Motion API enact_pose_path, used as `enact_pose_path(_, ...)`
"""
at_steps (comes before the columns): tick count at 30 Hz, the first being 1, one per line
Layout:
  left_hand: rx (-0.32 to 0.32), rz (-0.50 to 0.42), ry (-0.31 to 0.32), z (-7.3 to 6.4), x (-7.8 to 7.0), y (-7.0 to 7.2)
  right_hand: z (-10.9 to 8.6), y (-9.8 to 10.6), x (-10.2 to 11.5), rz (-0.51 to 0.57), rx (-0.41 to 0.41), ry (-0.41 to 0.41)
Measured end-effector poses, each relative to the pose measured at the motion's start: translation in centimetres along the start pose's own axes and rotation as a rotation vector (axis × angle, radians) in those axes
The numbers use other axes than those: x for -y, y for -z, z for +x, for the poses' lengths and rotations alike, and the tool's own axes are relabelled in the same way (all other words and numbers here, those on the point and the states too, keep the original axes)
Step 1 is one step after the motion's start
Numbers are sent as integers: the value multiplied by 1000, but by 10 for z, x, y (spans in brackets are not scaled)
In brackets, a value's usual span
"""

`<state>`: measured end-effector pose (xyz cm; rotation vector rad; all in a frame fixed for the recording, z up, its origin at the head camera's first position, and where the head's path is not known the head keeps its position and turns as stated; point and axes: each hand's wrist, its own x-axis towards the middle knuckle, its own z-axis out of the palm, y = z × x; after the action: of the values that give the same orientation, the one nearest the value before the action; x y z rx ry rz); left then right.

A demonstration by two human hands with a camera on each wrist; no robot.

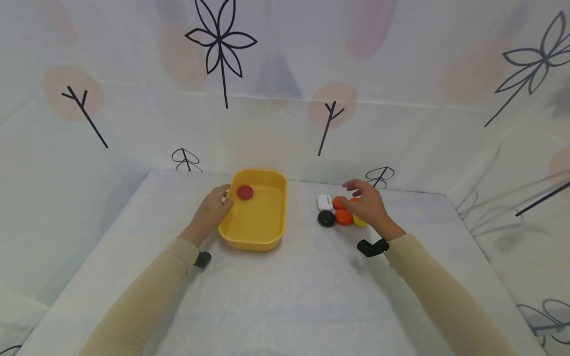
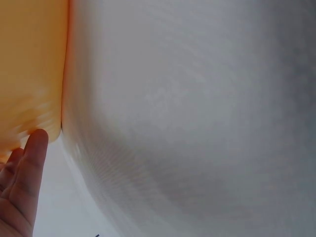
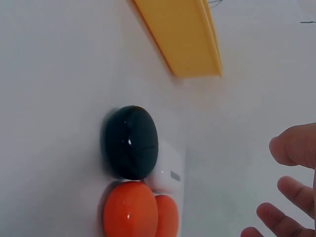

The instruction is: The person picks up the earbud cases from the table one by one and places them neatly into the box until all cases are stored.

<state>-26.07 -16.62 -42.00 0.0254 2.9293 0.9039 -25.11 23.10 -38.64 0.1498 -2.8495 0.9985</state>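
A yellow plastic tray (image 1: 264,212) holds one dark red rounded disc (image 1: 245,192) near its far left corner. My left hand (image 1: 210,211) touches the tray's left side; in the left wrist view its fingers (image 2: 30,173) look fairly straight against the wall. Over a cluster of small glossy pieces hovers my right hand (image 1: 367,201), fingers apart, nothing held. Under and beside it lie a black disc (image 1: 326,218), a white rounded-square piece (image 1: 324,202), several orange discs (image 1: 343,217) and a yellow one (image 1: 359,221), partly hidden by the hand.
The white-covered table (image 1: 285,301) spreads under both forearms. A patterned cloth backdrop (image 1: 276,133) rises along the far edge and the sides. A dark band (image 1: 373,247) sits at the right wrist.
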Motion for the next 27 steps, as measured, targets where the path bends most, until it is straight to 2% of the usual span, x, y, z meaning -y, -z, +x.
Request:
enact_pose_path(6, -4, -1, -8, 2, 1, 0, 3, 0, 13, 19, 21, 27)
enact_pose_path(17, 3, 1, -5, 1, -1, 1, 13, -11, 27, 101, 34, 96)
enact_pose_path(27, -3, -1, -14, 1, 0, 1, 21, -25, 44, 171, 47, 75)
